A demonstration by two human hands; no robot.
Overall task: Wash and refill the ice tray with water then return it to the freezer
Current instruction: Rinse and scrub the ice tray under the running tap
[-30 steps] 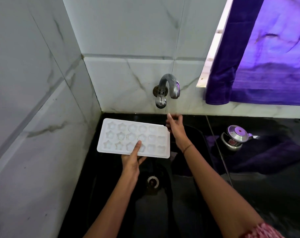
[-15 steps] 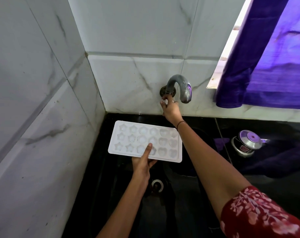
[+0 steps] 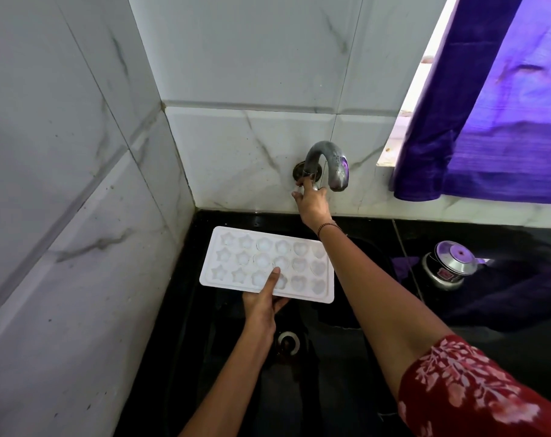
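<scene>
Left hand (image 3: 263, 305) pinches tray (image 3: 236, 263) at near edge, thumb on top; tray level, below and left of tap (image 3: 329, 156). Right hand (image 3: 312, 203) at tap, fingers (image 3: 300, 193) curled round its base.

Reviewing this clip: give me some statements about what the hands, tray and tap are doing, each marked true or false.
1. The left hand holds the ice tray above the sink, thumb on top. True.
2. The right hand rests on the ice tray. False: it grips the tap at its base by the wall.
3. Water is streaming from the tap into the tray. False: no stream shows.
4. A pressure cooker stands to the right of the sink. True.
5. Every mould in the tray is star-shaped. False: stars, rounds and hearts.
</scene>
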